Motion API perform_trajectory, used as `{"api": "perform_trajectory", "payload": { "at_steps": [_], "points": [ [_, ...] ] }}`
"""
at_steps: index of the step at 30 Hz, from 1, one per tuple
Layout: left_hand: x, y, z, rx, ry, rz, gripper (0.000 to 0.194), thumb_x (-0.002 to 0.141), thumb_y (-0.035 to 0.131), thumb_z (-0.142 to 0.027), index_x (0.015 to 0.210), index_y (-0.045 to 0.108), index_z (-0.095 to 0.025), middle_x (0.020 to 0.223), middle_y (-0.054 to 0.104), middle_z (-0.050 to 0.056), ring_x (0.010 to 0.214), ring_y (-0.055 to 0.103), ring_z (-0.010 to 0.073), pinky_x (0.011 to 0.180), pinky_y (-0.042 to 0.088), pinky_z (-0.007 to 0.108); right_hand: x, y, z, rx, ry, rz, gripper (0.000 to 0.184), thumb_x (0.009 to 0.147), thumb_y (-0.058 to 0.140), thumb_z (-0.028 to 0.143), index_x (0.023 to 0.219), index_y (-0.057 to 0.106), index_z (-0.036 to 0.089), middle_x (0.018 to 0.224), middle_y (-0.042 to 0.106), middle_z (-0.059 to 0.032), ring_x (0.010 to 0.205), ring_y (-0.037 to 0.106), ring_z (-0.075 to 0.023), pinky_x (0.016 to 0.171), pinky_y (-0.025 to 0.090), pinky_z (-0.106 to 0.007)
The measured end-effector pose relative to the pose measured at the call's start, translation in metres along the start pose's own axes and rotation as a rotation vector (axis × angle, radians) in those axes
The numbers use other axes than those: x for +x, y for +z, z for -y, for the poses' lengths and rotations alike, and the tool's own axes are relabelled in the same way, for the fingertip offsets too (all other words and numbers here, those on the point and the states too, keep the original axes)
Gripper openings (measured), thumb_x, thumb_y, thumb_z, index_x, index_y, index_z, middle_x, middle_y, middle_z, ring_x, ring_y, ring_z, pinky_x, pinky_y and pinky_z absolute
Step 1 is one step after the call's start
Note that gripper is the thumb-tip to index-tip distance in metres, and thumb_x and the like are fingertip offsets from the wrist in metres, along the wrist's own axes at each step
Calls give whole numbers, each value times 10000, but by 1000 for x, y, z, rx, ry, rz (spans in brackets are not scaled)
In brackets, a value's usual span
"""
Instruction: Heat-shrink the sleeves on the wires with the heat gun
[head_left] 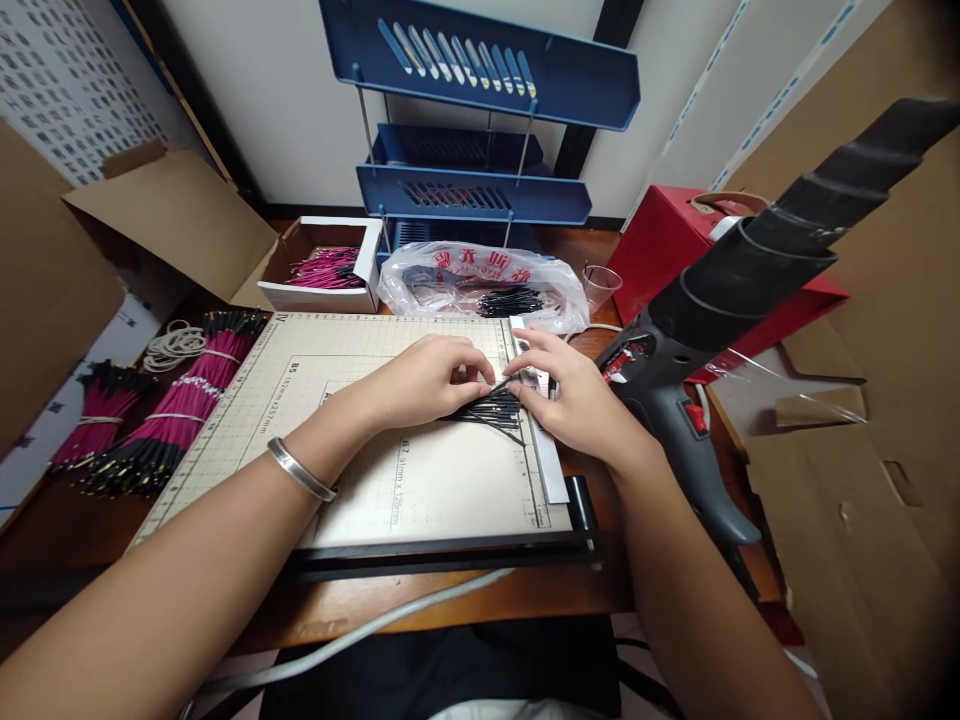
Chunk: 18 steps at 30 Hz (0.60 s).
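Note:
A small heap of thin black wires (491,410) lies on a beige paper cutter board (360,420) near its right-hand blade rail (544,455). My left hand (427,380) rests on the heap from the left, fingers curled and pinching wire ends. Fingers of my right hand (574,390) press down on the wires from the right, beside the rail. A silver bangle (300,470) circles my left wrist.
A black heat gun (720,330) stands to the right, with a red box (675,250) behind it. Bundles of pink and black wires (161,420) lie left, rubber bands (172,342) near them. Behind are a white box (330,265), a plastic bag (480,280), a blue rack (480,130) and cardboard (862,480).

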<state>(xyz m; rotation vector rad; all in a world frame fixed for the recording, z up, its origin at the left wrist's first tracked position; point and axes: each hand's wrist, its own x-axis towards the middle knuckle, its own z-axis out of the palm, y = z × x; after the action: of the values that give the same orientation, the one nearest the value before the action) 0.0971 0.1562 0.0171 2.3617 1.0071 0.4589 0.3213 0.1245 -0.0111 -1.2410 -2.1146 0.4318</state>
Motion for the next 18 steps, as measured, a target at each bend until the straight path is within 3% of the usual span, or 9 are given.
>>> {"api": "perform_trajectory", "payload": {
  "at_steps": [5, 10, 18],
  "points": [
    [-1, -1, -1, -23, -22, 17, 176, 909, 648, -219, 989, 796, -165, 883, 752, 47, 767, 623, 154, 740, 431, 273, 0, 0, 0, -25, 26, 13, 85, 850, 642, 194, 812, 716, 209, 1487, 589, -146, 1472, 479, -321, 1207, 379, -557],
    [0, 0, -3, -18, -29, 1, 163, 898, 651, -221, 965, 786, -159, 859, 751, 45, 748, 616, 154, 719, 426, 271, -1, 1, 2, 5, -13, -1, 88, 863, 633, 199, 901, 707, 226, 1501, 573, -133, 1450, 505, -281, 1204, 387, -542],
    [0, 0, 0, -11, -28, -11, 130, 890, 669, -218, 925, 781, -161, 853, 733, 41, 755, 608, 152, 726, 422, 268, 0, 2, 3, -14, -5, -17, 101, 830, 613, 154, 841, 694, 212, 1452, 604, -154, 1401, 550, -298, 1179, 414, -535]
  ]
}}
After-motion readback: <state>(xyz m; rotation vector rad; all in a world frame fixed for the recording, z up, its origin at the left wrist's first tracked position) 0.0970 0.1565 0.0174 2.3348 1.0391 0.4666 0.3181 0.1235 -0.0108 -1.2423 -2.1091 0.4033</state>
